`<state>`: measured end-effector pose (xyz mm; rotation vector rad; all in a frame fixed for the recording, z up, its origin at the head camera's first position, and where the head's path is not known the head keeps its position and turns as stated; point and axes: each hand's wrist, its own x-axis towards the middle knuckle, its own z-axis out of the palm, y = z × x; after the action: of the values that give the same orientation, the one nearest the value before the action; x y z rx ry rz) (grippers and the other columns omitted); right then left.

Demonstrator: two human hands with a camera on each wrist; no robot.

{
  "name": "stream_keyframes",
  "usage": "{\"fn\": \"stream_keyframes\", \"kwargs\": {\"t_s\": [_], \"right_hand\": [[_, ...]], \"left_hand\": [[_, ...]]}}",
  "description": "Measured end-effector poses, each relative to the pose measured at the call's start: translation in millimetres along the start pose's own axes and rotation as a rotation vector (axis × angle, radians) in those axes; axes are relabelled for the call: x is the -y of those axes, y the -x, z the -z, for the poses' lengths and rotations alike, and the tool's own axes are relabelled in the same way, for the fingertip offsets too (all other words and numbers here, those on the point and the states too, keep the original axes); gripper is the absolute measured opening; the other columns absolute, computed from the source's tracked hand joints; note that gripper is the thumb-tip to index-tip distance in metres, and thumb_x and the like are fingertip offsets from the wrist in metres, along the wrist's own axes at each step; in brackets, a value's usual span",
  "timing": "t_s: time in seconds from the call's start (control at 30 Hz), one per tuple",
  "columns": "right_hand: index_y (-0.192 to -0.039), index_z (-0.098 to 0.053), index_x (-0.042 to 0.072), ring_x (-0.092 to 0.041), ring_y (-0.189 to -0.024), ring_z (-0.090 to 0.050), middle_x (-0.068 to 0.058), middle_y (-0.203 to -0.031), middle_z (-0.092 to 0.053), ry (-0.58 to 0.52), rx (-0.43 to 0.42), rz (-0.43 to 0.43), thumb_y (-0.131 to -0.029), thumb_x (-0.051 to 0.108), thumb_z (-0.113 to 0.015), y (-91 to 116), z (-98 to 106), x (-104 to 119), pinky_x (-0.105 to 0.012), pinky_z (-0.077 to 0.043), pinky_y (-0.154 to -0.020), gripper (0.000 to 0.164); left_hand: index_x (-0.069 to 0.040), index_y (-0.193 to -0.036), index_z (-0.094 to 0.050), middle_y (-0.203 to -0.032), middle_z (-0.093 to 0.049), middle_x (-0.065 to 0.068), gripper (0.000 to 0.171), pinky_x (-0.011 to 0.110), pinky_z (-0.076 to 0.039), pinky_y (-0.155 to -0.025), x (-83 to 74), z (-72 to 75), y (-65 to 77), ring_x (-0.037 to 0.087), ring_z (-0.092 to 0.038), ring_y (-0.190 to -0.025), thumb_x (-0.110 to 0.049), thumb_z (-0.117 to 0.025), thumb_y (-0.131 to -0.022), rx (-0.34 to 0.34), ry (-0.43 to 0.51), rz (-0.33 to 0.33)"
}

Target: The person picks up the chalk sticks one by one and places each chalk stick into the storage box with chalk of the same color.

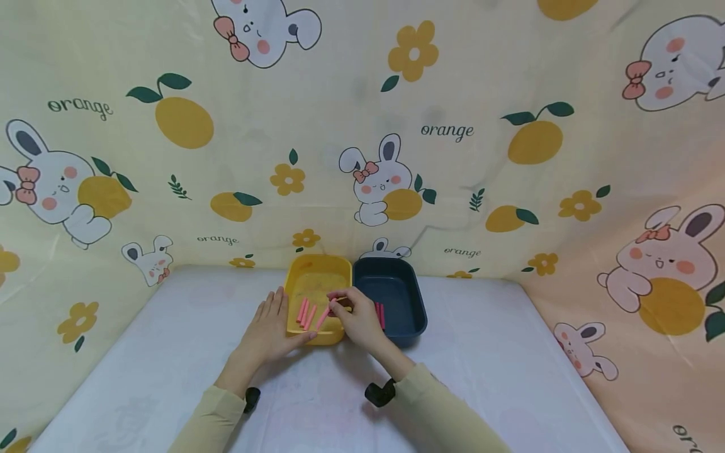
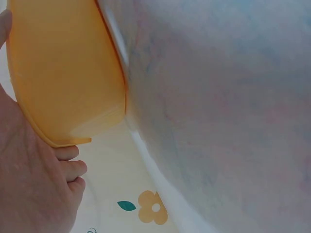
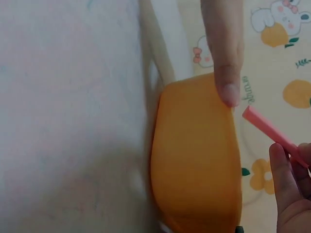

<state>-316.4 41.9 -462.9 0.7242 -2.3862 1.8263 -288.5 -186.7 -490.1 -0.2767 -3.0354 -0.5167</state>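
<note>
Thumb and fingers of my right hand point(image 1: 362, 321) pinch a slim pink stick point(image 1: 323, 318) by its upper end, over the right part of a yellow plastic container point(image 1: 325, 338). In the right wrist view the same pink stick point(image 3: 267, 127) slants up from the fingertips. My left hand point(image 1: 266, 333) rests along the container's left front corner, its fingers extended by the left side and the thumb on the front rim. Several pink sticks point(image 1: 306, 313) lie inside the yellow container. Darker pink sticks point(image 1: 382, 316) show in the dark blue container point(image 1: 419, 302), partly hidden by my right hand.
Both containers stand side by side near the back of a table point(image 1: 470, 352) under a pale cloth. Behind it hangs a patterned curtain point(image 1: 317, 126) with rabbits and oranges. A black wrist device point(image 1: 380, 394) sits below my right forearm.
</note>
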Motion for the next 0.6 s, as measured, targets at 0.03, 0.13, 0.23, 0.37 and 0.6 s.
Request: {"fn": "stream_keyframes", "kwargs": {"t_s": [0.03, 0.13, 0.23, 0.37, 0.6], "right_hand": [[-0.118, -0.071, 0.003, -0.025, -0.102, -0.074, -0.012, -0.116, -0.065, 0.015, 0.010, -0.001, -0.102, 0.004, -0.065, -1.8, 0.0, -1.4, -0.030, -0.063, -0.085, 0.017], [-0.119, -0.072, 0.003, -0.021, -0.100, -0.074, -0.010, -0.115, -0.067, 0.075, 0.048, -0.006, -0.102, 0.005, -0.066, -7.1, 0.0, -4.8, -0.028, -0.062, -0.084, 0.018], [-0.119, -0.072, 0.004, -0.017, -0.096, -0.075, -0.008, -0.113, -0.069, 0.141, 0.095, -0.009, -0.101, 0.007, -0.068, -12.3, 0.5, -7.5, -0.027, -0.062, -0.084, 0.019], [-0.116, -0.074, 0.002, -0.017, -0.095, -0.075, -0.008, -0.110, -0.072, 0.210, 0.164, 0.014, -0.100, 0.007, -0.069, -19.2, 2.0, -8.6, -0.028, -0.062, -0.084, 0.017], [-0.116, -0.075, -0.001, -0.019, -0.100, -0.075, -0.006, -0.109, -0.075, 0.277, 0.277, -0.013, -0.100, 0.006, -0.069, -31.4, 3.7, -10.9, -0.028, -0.062, -0.085, 0.018]], "left_hand": [[0.015, -0.159, -0.014, -0.170, -0.007, 0.031, 0.127, 0.059, -0.013, -0.128, 0.0, 0.1, -0.1, 0.048, -0.009, -0.157, -0.083, -0.052, -0.088, 0.002, -0.001, 0.000], [0.014, -0.159, -0.014, -0.170, -0.006, 0.030, 0.127, 0.059, -0.013, -0.128, 0.3, 0.1, -0.2, 0.047, -0.009, -0.157, -0.084, -0.052, -0.088, 0.003, -0.001, -0.002], [0.015, -0.159, -0.015, -0.170, -0.007, 0.031, 0.127, 0.059, -0.014, -0.127, 0.4, -0.2, -0.4, 0.048, -0.010, -0.157, -0.084, -0.052, -0.088, 0.000, 0.005, -0.006], [0.015, -0.159, -0.016, -0.170, -0.008, 0.031, 0.125, 0.059, -0.014, -0.127, 0.4, 0.5, -0.2, 0.048, -0.010, -0.157, -0.082, -0.053, -0.089, 0.004, 0.007, -0.006], [0.014, -0.159, -0.015, -0.170, -0.007, 0.030, 0.125, 0.058, -0.014, -0.128, -0.8, 3.9, 0.3, 0.047, -0.010, -0.157, -0.082, -0.053, -0.089, 0.013, 0.003, -0.001]]}}
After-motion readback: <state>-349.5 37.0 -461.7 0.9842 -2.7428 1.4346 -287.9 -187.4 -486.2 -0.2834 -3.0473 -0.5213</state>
